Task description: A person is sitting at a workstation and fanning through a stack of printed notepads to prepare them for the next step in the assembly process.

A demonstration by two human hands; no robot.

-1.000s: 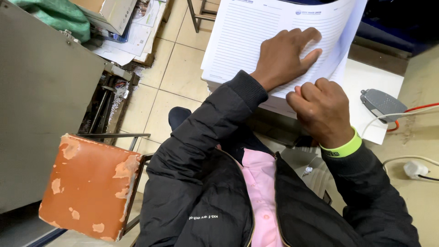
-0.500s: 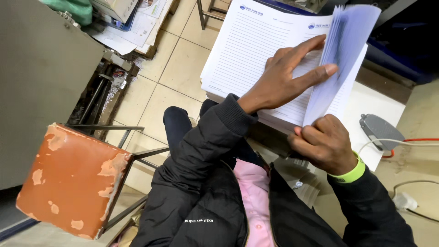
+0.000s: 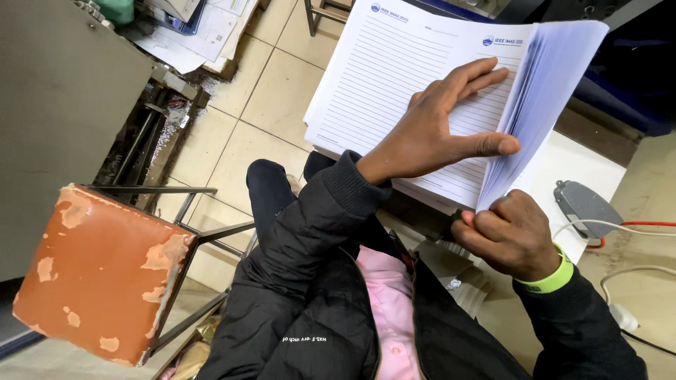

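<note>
Tiled floor [image 3: 260, 105] in pale beige fills the ground below, with a worn orange padded chair on a metal frame [image 3: 98, 274] at the left and a grey cabinet [image 3: 56, 105] beyond it. Against the white bench [image 3: 577, 165] rests a thick white lined paper pad [image 3: 394, 77], propped on the person's lap edge. A grey pedal-like device [image 3: 588, 207] with white and red cables lies on the bench to the right.

The left hand [image 3: 436, 130] is spread wide and flat on the open lined sheet, thumb pressed against the lifted sheaf [image 3: 542, 98]. The right hand [image 3: 510, 236], with a yellow-green wristband [image 3: 553, 278], is closed on the lower corner of that sheaf, just beneath it.

Risk, as I judge it: the fanned sheets could slip from the pinch and flop shut, or crease at the corner if gripped too hard.
</note>
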